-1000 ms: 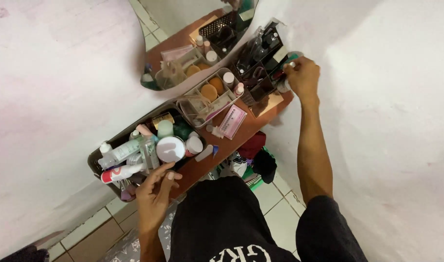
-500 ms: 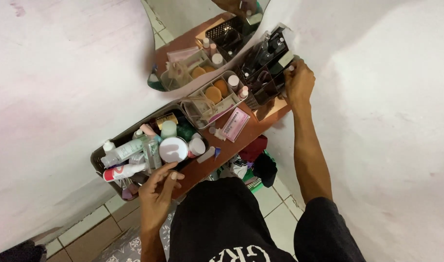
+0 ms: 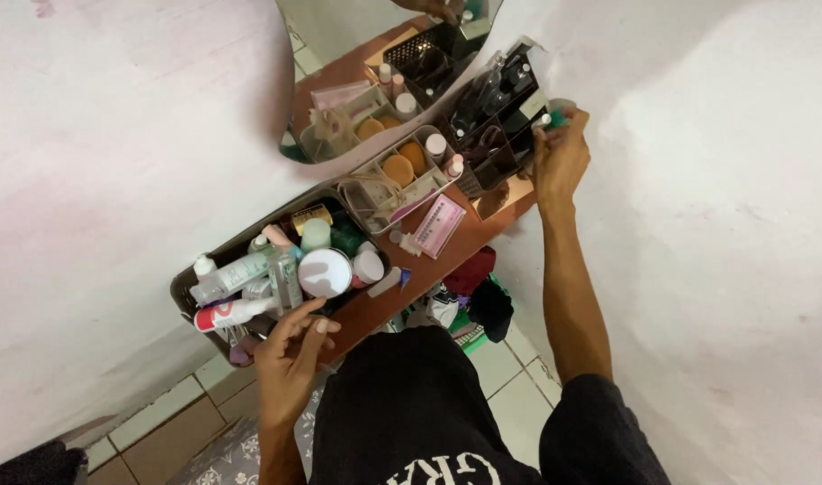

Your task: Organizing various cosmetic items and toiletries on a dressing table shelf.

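Hands apart: your right hand (image 3: 559, 157) pinches a small green-capped bottle (image 3: 551, 118) upright at the far right end of the shelf (image 3: 447, 247), beside the black organizer (image 3: 492, 135), while your left hand (image 3: 290, 350) rests loosely spread on the dark basket (image 3: 182, 296).

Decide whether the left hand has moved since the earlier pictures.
No. The left hand rests at the same spot on the basket edge, beside the round white jar.

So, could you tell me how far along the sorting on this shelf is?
Bottles already fill the dark basket and sponges sit in the clear tray. The right hand holds a small item at the black organizer. The left hand rests by the basket; a pink packet lies loose.
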